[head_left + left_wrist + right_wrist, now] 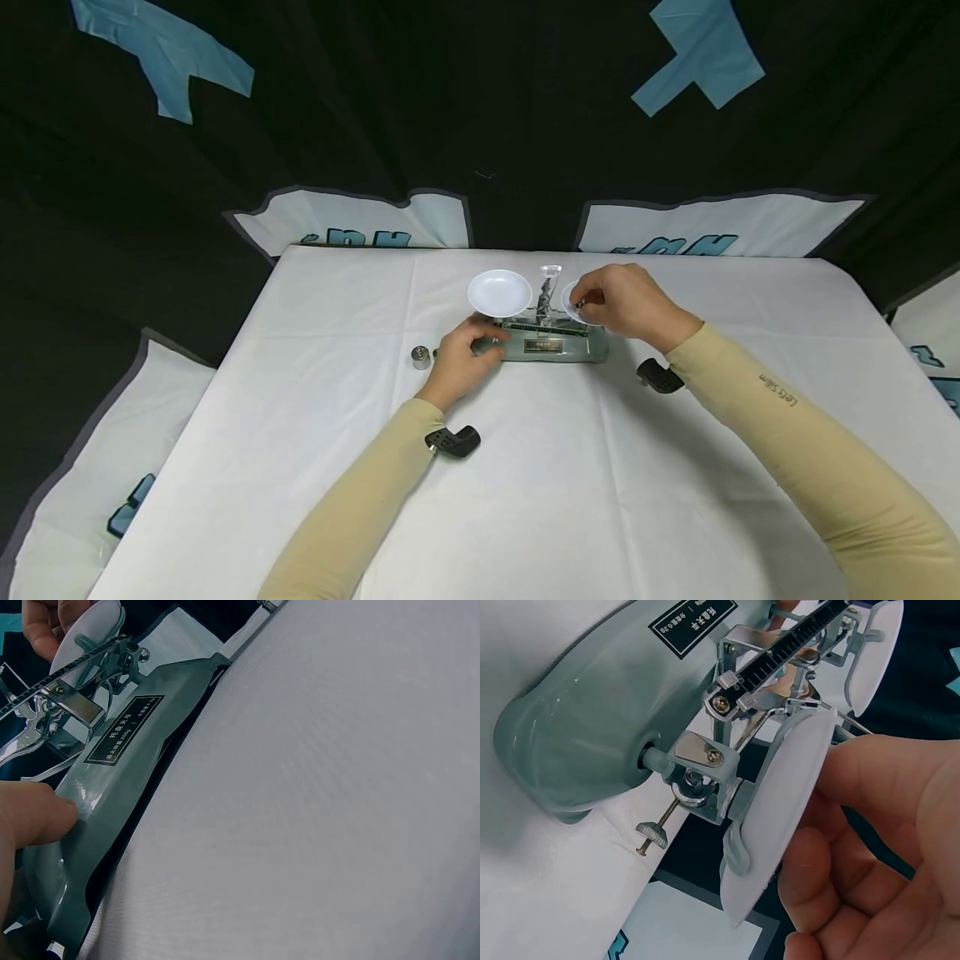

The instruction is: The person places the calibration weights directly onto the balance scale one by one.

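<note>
Arching over a pan [781, 817], right fingers [806, 871] pinch metal [580, 305] (left fingers [482, 328] clasp the balance [585, 347]).

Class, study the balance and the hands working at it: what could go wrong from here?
1. The right hand is at the right pan, with a small dark thing showing there; a bump or drop might jolt the pan.
2. The left hand grips the left end of the green base, so a push could shift it.
3. A metal weight stands close beside the left hand and might get knocked.
</note>
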A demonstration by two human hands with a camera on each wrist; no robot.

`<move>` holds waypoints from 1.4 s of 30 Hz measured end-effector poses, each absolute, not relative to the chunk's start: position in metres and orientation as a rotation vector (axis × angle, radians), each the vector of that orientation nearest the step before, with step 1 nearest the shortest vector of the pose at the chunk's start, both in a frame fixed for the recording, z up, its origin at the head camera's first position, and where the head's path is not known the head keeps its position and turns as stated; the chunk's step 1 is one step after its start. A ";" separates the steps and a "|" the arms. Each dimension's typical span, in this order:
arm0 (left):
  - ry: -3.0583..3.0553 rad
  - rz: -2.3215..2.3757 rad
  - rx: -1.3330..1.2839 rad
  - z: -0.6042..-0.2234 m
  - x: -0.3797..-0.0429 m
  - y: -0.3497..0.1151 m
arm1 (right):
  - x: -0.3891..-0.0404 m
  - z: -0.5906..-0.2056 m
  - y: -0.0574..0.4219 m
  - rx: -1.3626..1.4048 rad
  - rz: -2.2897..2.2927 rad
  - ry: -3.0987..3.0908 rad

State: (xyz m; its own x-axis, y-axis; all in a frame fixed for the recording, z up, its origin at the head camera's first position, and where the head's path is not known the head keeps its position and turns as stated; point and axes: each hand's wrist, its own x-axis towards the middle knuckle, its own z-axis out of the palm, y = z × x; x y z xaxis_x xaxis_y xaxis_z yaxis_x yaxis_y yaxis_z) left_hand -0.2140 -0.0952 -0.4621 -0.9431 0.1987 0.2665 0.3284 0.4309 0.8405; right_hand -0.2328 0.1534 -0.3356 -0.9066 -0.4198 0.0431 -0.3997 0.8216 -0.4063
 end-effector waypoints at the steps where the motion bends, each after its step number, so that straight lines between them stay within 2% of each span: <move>1: -2.545 -1.540 -0.473 -0.462 -0.214 -0.095 | -0.233 -0.336 0.153 -0.660 -0.646 2.954; 24: -2.559 -1.532 -0.475 -0.462 -0.214 -0.094 | -0.228 -0.333 0.158 -0.620 -0.706 2.964; 42: -2.548 -1.543 -0.473 -0.463 -0.215 -0.095 | -0.196 -0.321 0.226 -0.376 -0.752 3.093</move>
State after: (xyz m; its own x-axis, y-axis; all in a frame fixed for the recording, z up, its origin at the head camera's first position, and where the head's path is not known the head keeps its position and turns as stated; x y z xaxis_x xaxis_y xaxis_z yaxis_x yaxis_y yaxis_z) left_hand -0.2151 -0.0951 -0.4633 -0.9431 0.1999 0.2656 0.3280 0.4293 0.8415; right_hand -0.1960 0.2262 -0.3207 -0.9705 -0.2111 0.1166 -0.2411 0.8625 -0.4449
